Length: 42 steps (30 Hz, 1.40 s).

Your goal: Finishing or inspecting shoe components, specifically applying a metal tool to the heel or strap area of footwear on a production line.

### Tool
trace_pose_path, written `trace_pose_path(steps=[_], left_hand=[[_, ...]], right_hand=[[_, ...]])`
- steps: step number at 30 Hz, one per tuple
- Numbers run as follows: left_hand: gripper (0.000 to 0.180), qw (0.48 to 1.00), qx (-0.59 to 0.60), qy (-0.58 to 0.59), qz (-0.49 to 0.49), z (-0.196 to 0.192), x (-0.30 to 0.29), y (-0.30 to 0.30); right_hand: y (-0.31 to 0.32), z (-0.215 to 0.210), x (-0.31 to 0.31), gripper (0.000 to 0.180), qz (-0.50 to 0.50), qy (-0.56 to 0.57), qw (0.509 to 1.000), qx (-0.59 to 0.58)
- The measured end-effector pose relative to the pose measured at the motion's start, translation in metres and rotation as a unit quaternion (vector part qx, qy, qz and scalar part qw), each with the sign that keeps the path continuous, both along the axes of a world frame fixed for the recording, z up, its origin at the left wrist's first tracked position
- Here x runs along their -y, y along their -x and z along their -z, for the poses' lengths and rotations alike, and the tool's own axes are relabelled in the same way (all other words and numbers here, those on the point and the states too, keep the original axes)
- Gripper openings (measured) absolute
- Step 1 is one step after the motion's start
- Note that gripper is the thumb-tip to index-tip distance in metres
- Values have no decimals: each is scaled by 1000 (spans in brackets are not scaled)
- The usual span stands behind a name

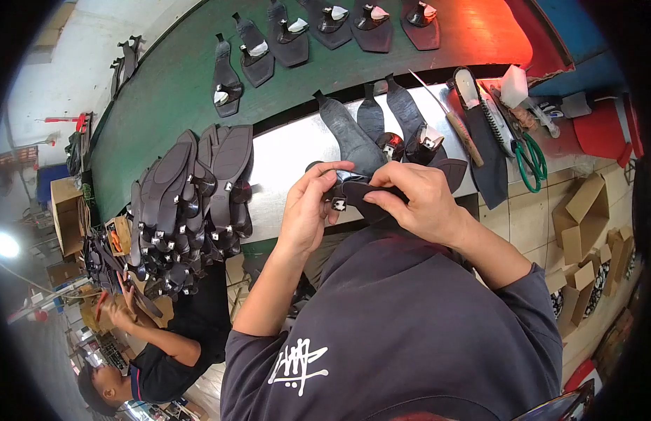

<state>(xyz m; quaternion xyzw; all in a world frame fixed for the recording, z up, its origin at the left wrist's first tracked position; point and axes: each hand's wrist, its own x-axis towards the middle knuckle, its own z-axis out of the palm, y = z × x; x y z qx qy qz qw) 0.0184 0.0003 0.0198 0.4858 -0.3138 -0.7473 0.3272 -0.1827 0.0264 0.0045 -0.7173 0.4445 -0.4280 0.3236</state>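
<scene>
Both hands work on one dark sandal [358, 196] in front of my chest. My left hand [306, 210] grips its left side, the fingers wrapped around a glossy strap and a small square ornament. At the other side, my right hand [420, 196] pinches the sole's dark edge between thumb and fingers. Much of the sandal is hidden by the hands. Just beyond it, several dark sandals [339, 126] with glossy straps lie on the silver bench [290, 151], their narrow ends pointing away from me.
A large pile of dark sandals [178, 168] sits on the left. More, with white paper, line the green belt [164, 84]. To the right lie a pointed tool [466, 137], a utility knife [499, 126] and green-handled scissors [532, 165]. A co-worker [171, 351] is lower left; cardboard boxes [581, 217] stand right.
</scene>
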Motion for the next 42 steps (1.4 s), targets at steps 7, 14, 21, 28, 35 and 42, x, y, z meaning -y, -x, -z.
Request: trace_pose_path(steps=[7,14,21,28,35,42], left_hand=[[26,995,83,57,11,7,-5,5],[24,991,100,74,39,4,-11,6],[19,984,129,101,63,5,-10,2],[17,974,159,131,91,-1,-7,7],[12,942,177,285,17,-35,-14,17],[22,898,225,377,20,-41,11,32]], right_hand=[[-8,1,0,17,41,46,998,-33],[-12,7,-7,18,67,-6,998,-11],[-10,6,-8,18,48,-56,997,31],[-1,-8,-9,14,40,-168,983,60],[19,-34,6,19,-25,-131,985,108],[44,-35,17,22,175,253,951,-19]])
